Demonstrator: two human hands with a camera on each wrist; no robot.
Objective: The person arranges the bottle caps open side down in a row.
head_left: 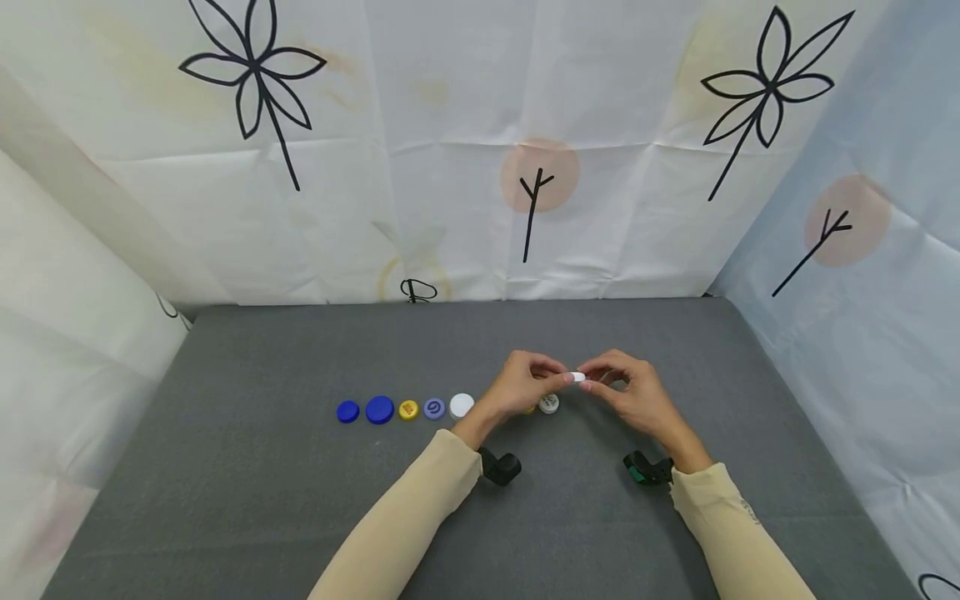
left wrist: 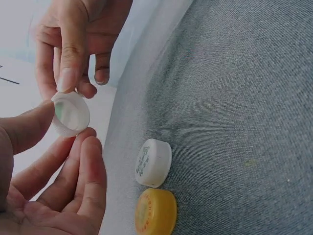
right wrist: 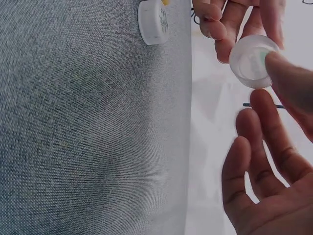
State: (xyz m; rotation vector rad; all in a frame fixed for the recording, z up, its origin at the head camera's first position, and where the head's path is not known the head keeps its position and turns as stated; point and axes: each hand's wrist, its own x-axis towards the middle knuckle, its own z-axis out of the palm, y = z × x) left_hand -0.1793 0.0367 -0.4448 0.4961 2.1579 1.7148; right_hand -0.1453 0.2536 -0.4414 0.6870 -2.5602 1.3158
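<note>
A white bottle cap (head_left: 577,377) is held up above the table between both hands, its hollow inside facing the left wrist camera. My left hand (head_left: 519,388) pinches one side between thumb and fingertips. Opposite, my right hand (head_left: 632,393) pinches the rim with its thumb and index finger, its other fingers loosely bent. In the left wrist view a green patch shows through the cap (left wrist: 71,115). Below the hands, a white printed cap (head_left: 549,403) lies on the cloth beside a yellow cap (left wrist: 155,211), which the left hand mostly hides in the head view.
Leftward along the same row lie a white cap (head_left: 461,406), a lilac cap (head_left: 434,408), a yellow cap (head_left: 408,410), a large blue cap (head_left: 379,409) and a smaller blue cap (head_left: 347,412). Grey cloth (head_left: 247,492) covers the table; white printed sheets (head_left: 450,200) enclose it.
</note>
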